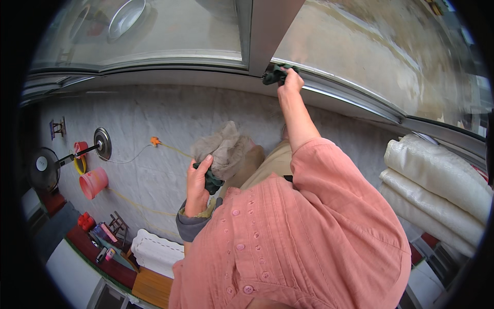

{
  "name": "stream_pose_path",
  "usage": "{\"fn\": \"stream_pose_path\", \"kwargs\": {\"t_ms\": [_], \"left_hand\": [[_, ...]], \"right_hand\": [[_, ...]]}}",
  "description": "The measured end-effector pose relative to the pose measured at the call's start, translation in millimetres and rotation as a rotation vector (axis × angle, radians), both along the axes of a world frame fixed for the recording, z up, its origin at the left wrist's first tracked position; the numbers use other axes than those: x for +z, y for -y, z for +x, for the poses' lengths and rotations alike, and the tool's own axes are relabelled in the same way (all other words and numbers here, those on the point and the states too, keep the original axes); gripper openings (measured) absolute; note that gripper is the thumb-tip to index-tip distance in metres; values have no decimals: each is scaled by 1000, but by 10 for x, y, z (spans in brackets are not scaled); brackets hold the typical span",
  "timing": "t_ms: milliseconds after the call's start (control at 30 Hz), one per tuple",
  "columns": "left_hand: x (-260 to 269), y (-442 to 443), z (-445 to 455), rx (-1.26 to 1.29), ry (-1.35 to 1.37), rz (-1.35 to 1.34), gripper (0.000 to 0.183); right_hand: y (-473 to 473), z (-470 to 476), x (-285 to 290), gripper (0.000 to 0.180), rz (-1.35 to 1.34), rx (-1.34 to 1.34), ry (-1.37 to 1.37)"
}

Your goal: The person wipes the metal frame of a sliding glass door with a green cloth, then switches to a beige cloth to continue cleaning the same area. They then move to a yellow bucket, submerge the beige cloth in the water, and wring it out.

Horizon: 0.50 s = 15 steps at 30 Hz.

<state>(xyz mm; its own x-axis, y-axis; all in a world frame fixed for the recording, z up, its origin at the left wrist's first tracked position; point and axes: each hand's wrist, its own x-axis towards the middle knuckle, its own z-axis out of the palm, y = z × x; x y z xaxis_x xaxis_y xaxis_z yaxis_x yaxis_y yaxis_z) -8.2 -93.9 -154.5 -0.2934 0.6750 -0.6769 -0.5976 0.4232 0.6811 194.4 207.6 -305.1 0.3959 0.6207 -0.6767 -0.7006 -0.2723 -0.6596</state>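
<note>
My right hand point(291, 80) grips a dark green cloth point(274, 74) and presses it into the window track point(339, 90), beside the upright metal window frame point(266, 34). Lower down, in front of my body, my left hand point(198, 185) holds a second dark green cloth point(213, 181) together with a crumpled greyish-beige cloth point(227, 148). That pale bundle hangs over my trouser leg. Window panes point(173, 31) stand on the left of the upright; the opening or pane to its right shows a wet-looking ground outside.
A pink bucket point(93, 182), a fan-like stand with a round base point(102, 144) and a small stool point(58, 128) stand at the left. An orange plug or socket point(155, 141) with a cord lies on the floor. Folded cream fabric point(436, 185) is stacked at the right.
</note>
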Motion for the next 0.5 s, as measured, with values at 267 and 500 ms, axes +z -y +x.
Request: {"fn": "stream_pose_path", "kwargs": {"t_ms": [267,500], "left_hand": [[-51,-12,-42,-19,10,-5,46],[-53,-100,-20,-66,26,3,49]], "right_hand": [[-29,-300,54,16,-79,61,2],[-65,59,13,15,-102,-244,-42]]}}
